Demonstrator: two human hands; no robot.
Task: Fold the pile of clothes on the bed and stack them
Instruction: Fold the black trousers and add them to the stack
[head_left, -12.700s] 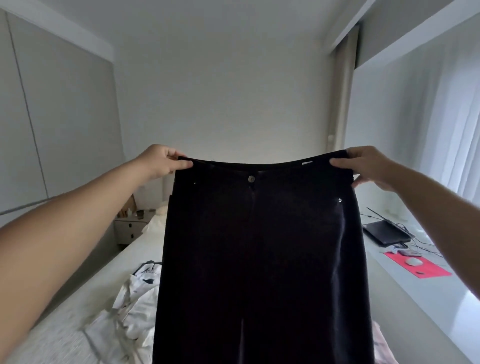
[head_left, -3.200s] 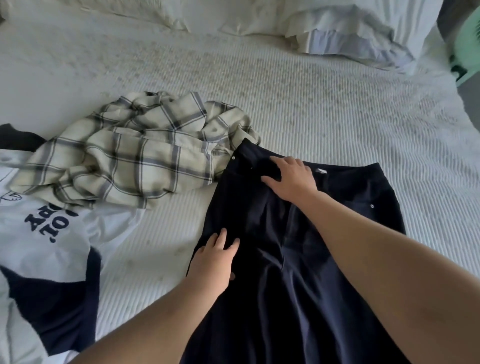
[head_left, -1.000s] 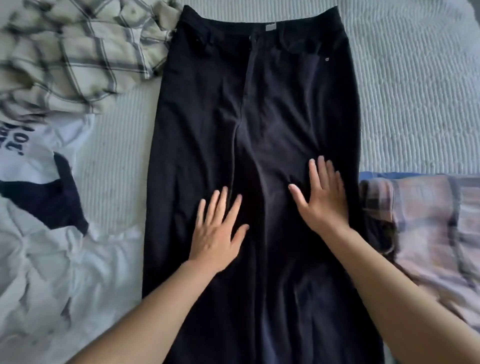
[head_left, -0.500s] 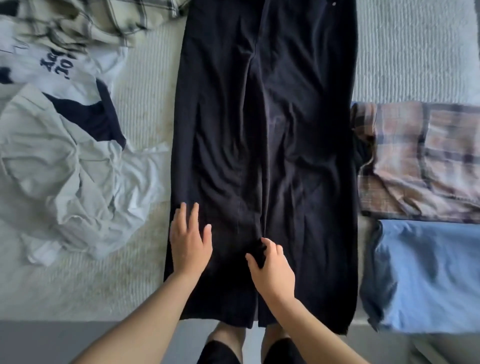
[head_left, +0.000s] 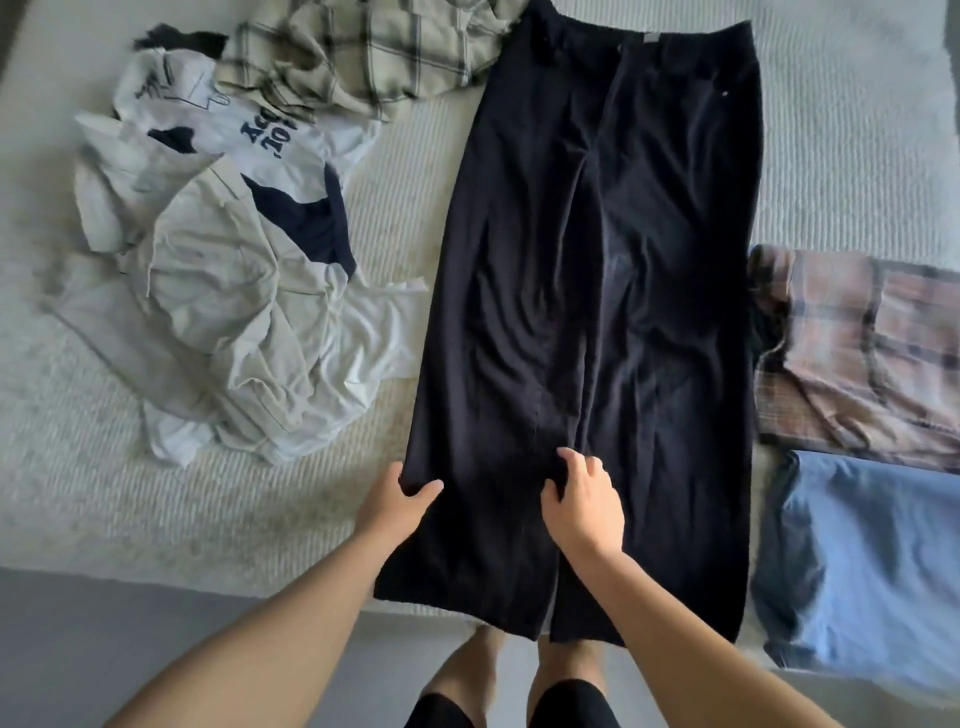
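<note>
**Inspector A:** Both hands have travelled down the dark trousers (head_left: 587, 291) from mid-length to near the hems since a second ago; the left hand (head_left: 397, 499) has also shifted out to the garment's left edge.

**Inspector B:** Location of the item?

**A:** Laid flat down the centre of the frame on the bed (head_left: 104, 493), waistband at the top, hems overhanging the bed's near edge. At upper left, the unfolded pile (head_left: 234, 291); at right, a folded plaid garment (head_left: 857, 353) above a folded blue one (head_left: 872, 561).

**B:** Hand state, left to right?

**A:** Left hand pinches the outer edge of the left leg, thumb on top, fingers apparently under the cloth. Right hand (head_left: 584, 506) is curled at the inner seam, gathering a small bunch of fabric. Both forearms reach in from the bottom of the frame.

**B:** Handling judgement?

**A:** Soft, limp cloth of moderate weight, judging by the ripples at mid-length; not slippery, not fragile. It should sag if lifted by one point. Recommended hold: outer seam and inner seam of one leg, so it carries over as a flat panel
</note>
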